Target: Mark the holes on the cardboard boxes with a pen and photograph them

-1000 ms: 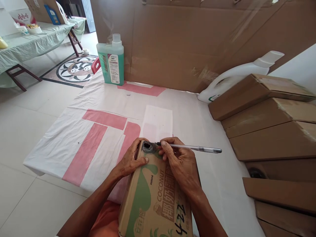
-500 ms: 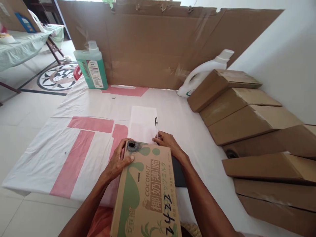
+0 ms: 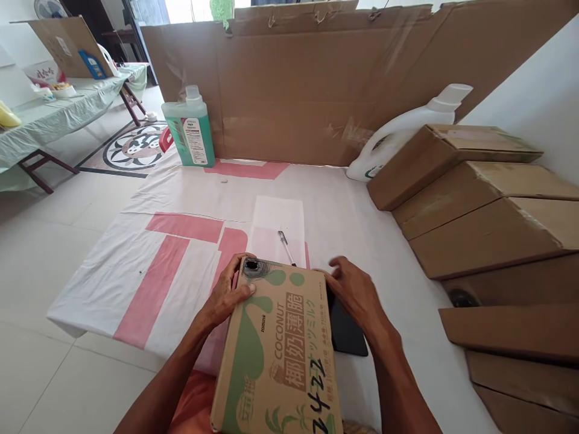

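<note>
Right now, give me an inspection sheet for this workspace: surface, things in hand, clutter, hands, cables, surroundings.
Surface: white-and-pink sheet spread on a tiled floor.
Things in hand: printed coconut carton, handwritten digits, dark hole at a far corner.
Clutter: pen on the sheet; dark flat item beside the carton; green bottle; white jug; plain cartons.
Hands: left hand grips the carton's far corner; right hand at its far right edge.
Cables: nothing seen.
Surroundings: cardboard wall; covered table.

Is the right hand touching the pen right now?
Apart. In the head view the pen lies on the white sheet, with bare sheet showing between it and the right hand, which rests at the coconut box.
</note>
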{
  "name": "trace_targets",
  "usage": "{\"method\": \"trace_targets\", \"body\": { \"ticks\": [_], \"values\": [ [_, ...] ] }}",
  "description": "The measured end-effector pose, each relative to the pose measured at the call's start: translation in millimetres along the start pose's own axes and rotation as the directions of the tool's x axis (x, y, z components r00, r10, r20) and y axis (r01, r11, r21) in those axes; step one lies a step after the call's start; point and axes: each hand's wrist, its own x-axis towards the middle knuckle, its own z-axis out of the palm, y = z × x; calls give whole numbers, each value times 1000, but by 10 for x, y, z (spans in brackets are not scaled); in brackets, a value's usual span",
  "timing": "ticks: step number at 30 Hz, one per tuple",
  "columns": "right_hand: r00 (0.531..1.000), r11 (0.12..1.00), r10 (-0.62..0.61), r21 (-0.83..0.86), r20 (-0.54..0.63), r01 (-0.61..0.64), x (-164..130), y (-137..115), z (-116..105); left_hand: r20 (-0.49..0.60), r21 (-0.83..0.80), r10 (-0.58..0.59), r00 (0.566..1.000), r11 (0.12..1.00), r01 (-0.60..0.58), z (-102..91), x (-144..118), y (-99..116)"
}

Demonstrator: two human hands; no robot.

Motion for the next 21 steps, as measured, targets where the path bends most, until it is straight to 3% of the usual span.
{"method": "trace_targets", "body": {
  "ticks": [2, 6, 11, 14, 16, 18, 21],
  "values": [
    [987, 988, 113, -94, -115, -124, -345, 189, 32, -5, 0, 0, 1000, 1000, 0, -2, -12, -13],
    [962, 944, 258, -190, -87, -271, -858, 422, 209, -9, 32, 19, 1000, 999, -19, -5, -22, -14],
    [929, 925, 370, -82, -19, -371, -938, 409, 293, -28, 76, 69, 997, 995, -66, 2, -55, 7],
    [912, 901, 407, 135, 58, -411, -942, 430, 268, -55, 99, 106, 993, 990, -101, 11, -100, 7],
    [909, 824, 402, 390, 109, -411, -1000, 466, 244, -69, 109, 131, 989, 986, -123, 13, -135, 3],
    [894, 669, 422, 612, 154, -421, -1099, 487, 190, -80, 118, 154, 985, 982, -144, 11, -171, -1],
    [878, 459, 432, 788, 206, -411, -1284, 426, 4, -87, 130, 179, 980, 977, -167, 8, -217, -1]
  ]
}}
